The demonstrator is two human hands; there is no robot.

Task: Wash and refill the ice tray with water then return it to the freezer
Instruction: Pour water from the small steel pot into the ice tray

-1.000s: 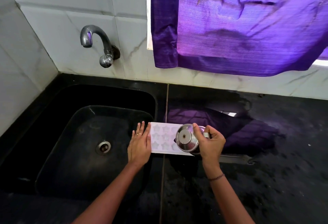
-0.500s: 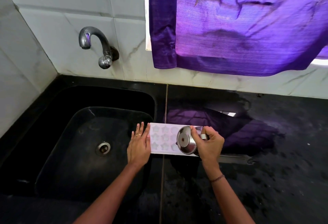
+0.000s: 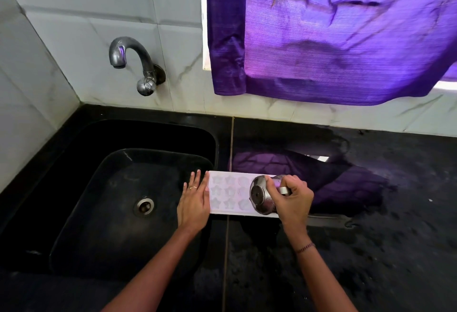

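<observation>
right hand [image 3: 293,199] tips steel cup [image 3: 263,196] over ice tray [image 3: 228,193] (left steadies)

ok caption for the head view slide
Right hand tips a steel cup over the star-mould ice tray, left hand flat against its end, beside the sink.

White tiled wall [image 3: 74,27], purple curtain [image 3: 346,27], black counter [image 3: 395,250]
</observation>
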